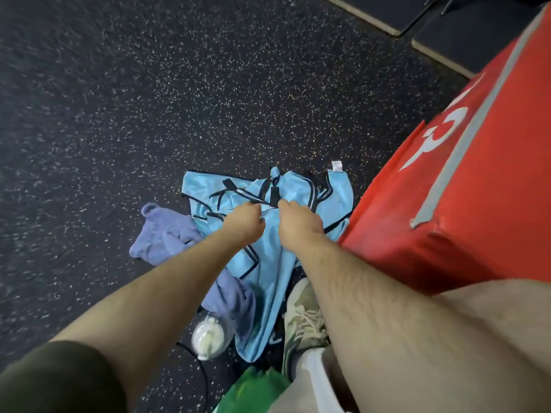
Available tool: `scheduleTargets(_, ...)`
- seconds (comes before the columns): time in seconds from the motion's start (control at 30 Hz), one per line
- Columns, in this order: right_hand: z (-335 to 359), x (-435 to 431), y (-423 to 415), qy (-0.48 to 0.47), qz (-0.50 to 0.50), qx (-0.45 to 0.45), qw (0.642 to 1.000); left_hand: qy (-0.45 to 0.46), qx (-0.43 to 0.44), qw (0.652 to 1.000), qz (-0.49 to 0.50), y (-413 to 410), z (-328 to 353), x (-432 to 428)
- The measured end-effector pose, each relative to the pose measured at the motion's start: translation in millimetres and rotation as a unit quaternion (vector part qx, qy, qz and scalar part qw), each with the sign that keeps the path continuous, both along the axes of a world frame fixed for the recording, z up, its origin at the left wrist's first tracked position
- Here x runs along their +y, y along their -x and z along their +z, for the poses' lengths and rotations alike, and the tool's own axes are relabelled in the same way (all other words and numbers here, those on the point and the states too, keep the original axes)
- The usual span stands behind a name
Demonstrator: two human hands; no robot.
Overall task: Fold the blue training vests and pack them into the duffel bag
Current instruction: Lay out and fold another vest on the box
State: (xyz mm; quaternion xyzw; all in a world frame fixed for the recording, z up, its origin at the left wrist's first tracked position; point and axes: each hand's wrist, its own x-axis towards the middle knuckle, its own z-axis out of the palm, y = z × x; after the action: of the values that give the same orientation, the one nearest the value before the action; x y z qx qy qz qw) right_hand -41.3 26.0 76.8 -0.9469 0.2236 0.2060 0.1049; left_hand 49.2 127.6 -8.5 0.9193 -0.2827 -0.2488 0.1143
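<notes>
Left hand [245,219] and right hand [298,220] sit side by side, fingers curled and pinching the crumpled light-blue, black-trimmed training vest [265,272]. It lies directly under the fingers, long axis running back toward the feet. Neither hand is nearer. No duffel in view.

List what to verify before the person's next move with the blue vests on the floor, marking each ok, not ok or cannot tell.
1. Left hand grip on the blue vests: ok, fingers curled into the fabric.
2. Right hand grip: ok, likewise.
3. Vests spread flat for folding: not ok, crumpled in a heap.
4. Purple cloth apart from the vests: not ok, it touches them.
5. Duffel bag ready: cannot tell, none clearly in view.
</notes>
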Motion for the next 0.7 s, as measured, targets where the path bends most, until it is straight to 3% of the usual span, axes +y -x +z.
scheduleTargets(0.1,-20.5,-5.1,7.4,-0.014,0.003,0.026,1.0,-0.07,0.003,0.994,0.085,-5.1,-24.0,6.9)
scheduleTargets(0.2,-33.4,-7.2,11.8,-0.022,-0.001,0.046,0.999,-0.141,0.055,0.962,0.226,-11.6,-50.6,22.9)
scheduleTargets(0.3,-35.0,-3.8,4.0,-0.039,-0.015,0.041,0.998,-0.187,0.103,0.947,0.24,-13.8,-71.0,36.5)
scheduleTargets(0.5,-22.4,9.2,-9.3,-0.051,0.005,0.02,0.998,-0.114,0.095,0.97,0.192,-14.9,-48.6,36.8)
scheduleTargets(0.7,9.4,13.1,-14.1,-0.086,0.03,-0.043,0.995,0.129,0.071,0.978,0.149,-9.5,17.7,39.5)
